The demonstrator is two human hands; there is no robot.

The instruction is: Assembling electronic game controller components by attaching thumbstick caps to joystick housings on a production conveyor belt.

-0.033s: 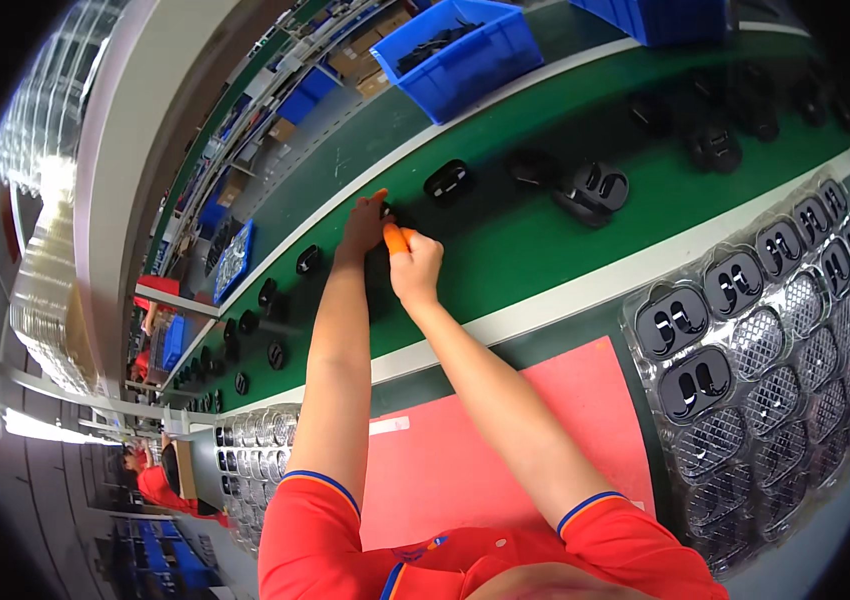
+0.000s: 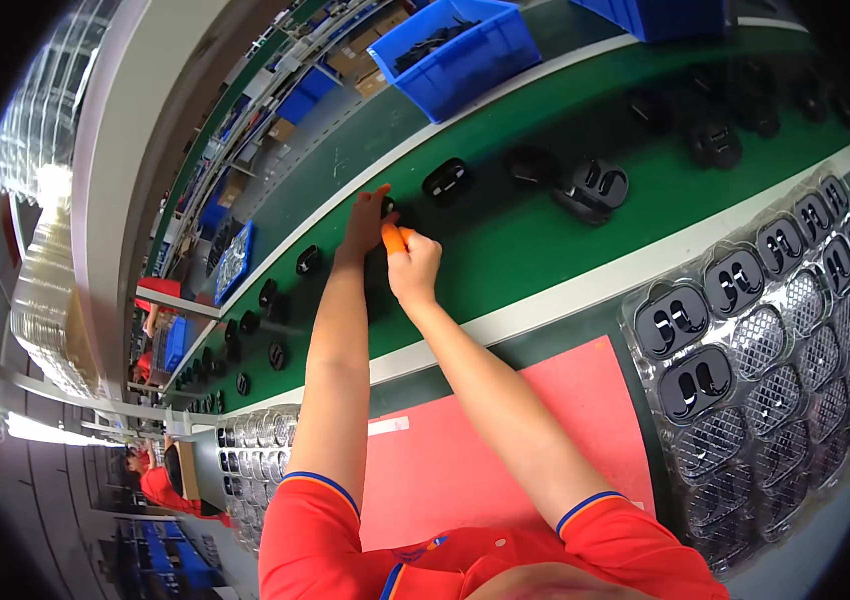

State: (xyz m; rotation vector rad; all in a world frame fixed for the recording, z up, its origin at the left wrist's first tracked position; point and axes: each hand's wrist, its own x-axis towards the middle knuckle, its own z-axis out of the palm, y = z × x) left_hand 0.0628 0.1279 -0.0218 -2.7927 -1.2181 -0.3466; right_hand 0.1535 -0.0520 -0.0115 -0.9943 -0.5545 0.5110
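My left hand [image 2: 361, 226] is stretched out over the green conveyor belt [image 2: 505, 250], its fingers bent around a small black case [image 2: 388, 207] that they mostly cover. It looks like an earbud charging case. Close beside it on the right, my right hand [image 2: 415, 266] has its fingers curled in, with an orange-covered finger pointing at the case. Whether the right hand holds anything is hidden. Orange covers show on fingertips of both hands. An open black earbud case [image 2: 447, 180] lies on the belt just beyond them, and another case [image 2: 309, 260] sits to the left.
More open cases [image 2: 595, 190] stand on the belt to the right. Clear plastic trays [image 2: 745, 380], partly filled with black earbud cases, lie at the right. A pink sheet [image 2: 505, 440] is under my forearms. A blue bin [image 2: 465, 60] stands beyond the belt; co-workers in red [image 2: 160, 485] are far left.
My fingers shift very slightly at the small black case. Both arms and the cases on the belt stay in place.
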